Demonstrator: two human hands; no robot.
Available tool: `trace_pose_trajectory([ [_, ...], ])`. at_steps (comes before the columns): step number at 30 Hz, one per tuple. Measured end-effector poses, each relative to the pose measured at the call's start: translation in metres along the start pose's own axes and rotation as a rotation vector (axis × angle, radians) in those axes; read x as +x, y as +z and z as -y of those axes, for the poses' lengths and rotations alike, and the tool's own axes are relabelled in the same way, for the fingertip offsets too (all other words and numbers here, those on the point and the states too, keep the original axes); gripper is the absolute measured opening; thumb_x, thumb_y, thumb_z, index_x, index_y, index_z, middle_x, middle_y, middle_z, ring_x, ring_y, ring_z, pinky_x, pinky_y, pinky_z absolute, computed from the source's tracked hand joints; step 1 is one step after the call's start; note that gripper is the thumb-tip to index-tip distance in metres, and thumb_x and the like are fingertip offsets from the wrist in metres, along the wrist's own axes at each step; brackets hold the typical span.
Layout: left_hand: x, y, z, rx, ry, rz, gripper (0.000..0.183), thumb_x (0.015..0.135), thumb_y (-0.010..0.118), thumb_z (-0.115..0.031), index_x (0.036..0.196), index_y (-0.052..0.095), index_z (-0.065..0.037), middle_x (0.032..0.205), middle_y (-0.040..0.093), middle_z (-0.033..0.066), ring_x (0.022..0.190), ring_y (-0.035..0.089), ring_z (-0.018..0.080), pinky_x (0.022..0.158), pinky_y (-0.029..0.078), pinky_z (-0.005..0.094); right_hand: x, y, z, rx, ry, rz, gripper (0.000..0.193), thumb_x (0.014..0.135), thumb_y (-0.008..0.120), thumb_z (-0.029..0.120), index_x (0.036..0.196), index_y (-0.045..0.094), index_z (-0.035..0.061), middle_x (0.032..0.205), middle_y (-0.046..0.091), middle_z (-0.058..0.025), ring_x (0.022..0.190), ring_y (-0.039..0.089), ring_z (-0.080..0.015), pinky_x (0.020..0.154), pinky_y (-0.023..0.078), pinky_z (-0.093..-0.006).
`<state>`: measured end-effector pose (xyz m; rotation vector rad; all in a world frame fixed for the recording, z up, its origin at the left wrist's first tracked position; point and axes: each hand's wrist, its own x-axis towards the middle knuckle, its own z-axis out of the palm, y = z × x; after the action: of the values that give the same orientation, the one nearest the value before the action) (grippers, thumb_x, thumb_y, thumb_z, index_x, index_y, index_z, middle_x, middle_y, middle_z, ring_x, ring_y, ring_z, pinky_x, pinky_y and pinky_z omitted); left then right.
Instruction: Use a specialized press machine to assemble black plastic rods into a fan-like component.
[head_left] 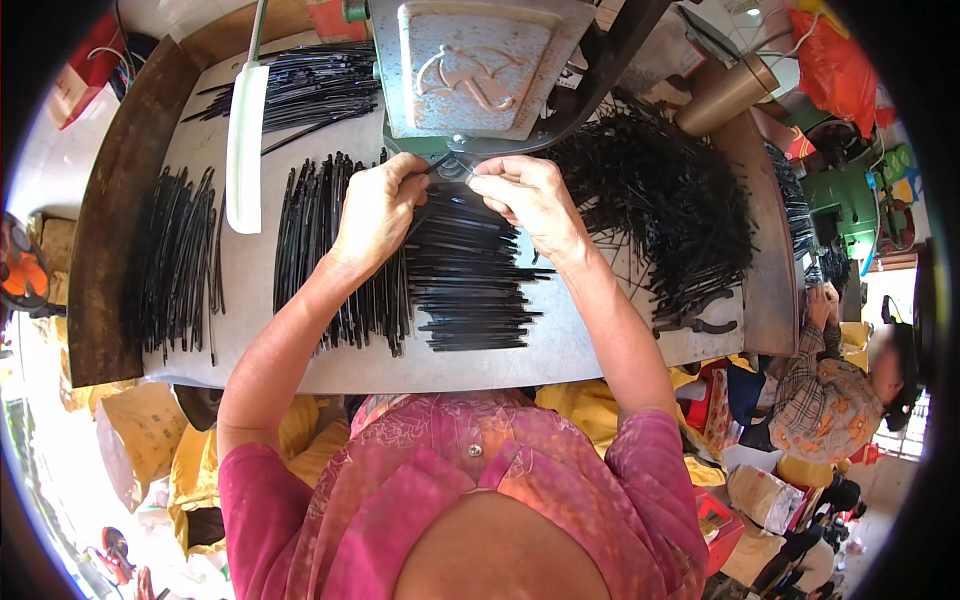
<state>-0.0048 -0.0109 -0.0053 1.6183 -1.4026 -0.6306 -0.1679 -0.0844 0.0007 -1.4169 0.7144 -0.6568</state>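
Observation:
At the foot of the green and grey machine [470,80], whose cover bears a raised umbrella shape, both my hands meet close together. My left hand [378,212] pinches a thin black umbrella rib [437,163], its end at the machine's working point. My right hand [530,198] is closed in a pinch just to the right. What its fingertips hold is too small to tell. Below my hands lies a neat stack of black ribs [470,290] set crosswise. Another row of ribs [310,250], partly hidden by my left forearm, runs lengthwise beside it.
More ribs lie at the far left [180,260] and back [310,85]. A tangled heap [665,190] fills the right, with dark-handled pliers [705,318] at its near edge. A white strip [245,150] hangs at left. Wooden boards [110,230] edge the metal table. Another person [830,410] sits at right.

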Motion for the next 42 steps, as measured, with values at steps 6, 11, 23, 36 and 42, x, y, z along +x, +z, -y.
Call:
trace_pose_trajectory([
  [6,0.003,0.0,0.001,0.049,0.013,0.012,0.016,0.079,0.051,-0.003,0.092,0.055,0.004,0.065,0.056,0.0058,0.059,0.051,0.0084,0.057,0.043,0.0216,0.001,0.001,0.0,0.057,0.005,-0.023,0.012,0.073,0.058,0.006,0.075,0.056,-0.0059,0.057,0.047,0.0015,0.051,0.039,-0.0038,0.045,0.03,-0.0185],
  [11,0.002,0.0,0.004,0.235,0.16,-0.022,0.015,0.078,0.051,-0.004,0.091,0.055,0.002,0.067,0.057,0.0102,0.058,0.055,0.0147,0.057,0.044,0.0244,0.0,0.001,-0.001,0.04,-0.014,-0.026,0.012,0.073,0.059,0.005,0.075,0.056,-0.0061,0.057,0.048,0.0009,0.051,0.04,-0.004,0.045,0.031,-0.0186],
  [23,-0.02,0.005,-0.03,0.131,0.034,0.153,0.024,0.082,0.05,-0.014,0.099,0.054,0.003,0.065,0.056,0.013,0.047,0.051,0.016,0.047,0.042,0.0261,0.004,0.011,0.001,0.004,0.097,0.058,0.012,0.079,0.054,0.014,0.078,0.057,0.0025,0.055,0.044,0.0047,0.043,0.032,-0.0006,0.038,0.022,-0.0154],
  [36,-0.025,-0.107,0.097,0.86,-0.303,-0.186,0.02,0.069,0.058,-0.015,0.073,0.058,0.004,0.068,0.058,0.0178,0.067,0.058,0.0287,0.065,0.044,0.0342,-0.004,-0.003,-0.004,0.177,0.185,-0.017,0.016,0.081,0.053,0.014,0.083,0.056,-0.0018,0.057,0.046,0.0018,0.041,0.033,-0.0013,0.036,0.024,-0.0156],
  [42,-0.023,-0.104,0.068,0.723,0.006,-0.332,0.011,0.069,0.055,-0.006,0.072,0.053,0.005,0.064,0.053,0.0155,0.059,0.052,0.0251,0.058,0.042,0.0329,-0.01,-0.02,-0.009,0.232,0.184,-0.108,0.012,0.08,0.053,0.009,0.083,0.053,-0.0026,0.07,0.055,-0.0049,0.056,0.054,-0.0087,0.049,0.044,-0.0182],
])
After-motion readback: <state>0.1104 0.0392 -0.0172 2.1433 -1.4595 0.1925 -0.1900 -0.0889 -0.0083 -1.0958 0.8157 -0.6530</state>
